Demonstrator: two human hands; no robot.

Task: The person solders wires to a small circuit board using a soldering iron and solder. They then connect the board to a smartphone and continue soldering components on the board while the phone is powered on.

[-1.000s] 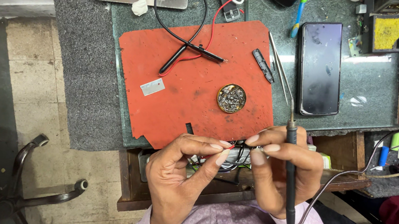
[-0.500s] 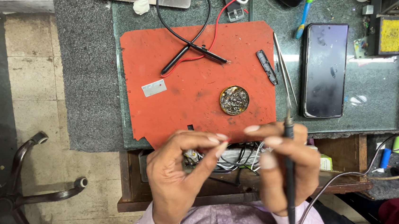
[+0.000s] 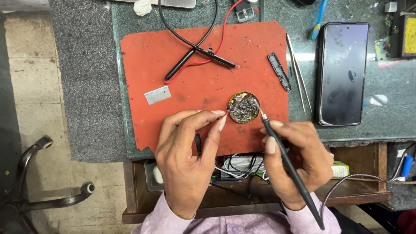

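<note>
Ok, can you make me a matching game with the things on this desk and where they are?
Things:
1. phone
2. soldering iron
3. round tin
4. small silver plate

Places:
A. on the red mat's left part
B. in the right hand
C. right of the red mat
D. just beyond the iron's tip

Pairs: 1-C, 2-B, 3-D, 4-A

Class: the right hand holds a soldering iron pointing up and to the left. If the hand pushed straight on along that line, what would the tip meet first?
Probably the round brass tin of tip cleaner: the soldering iron in the right hand points right at its edge, though tip height is unclear.
</note>
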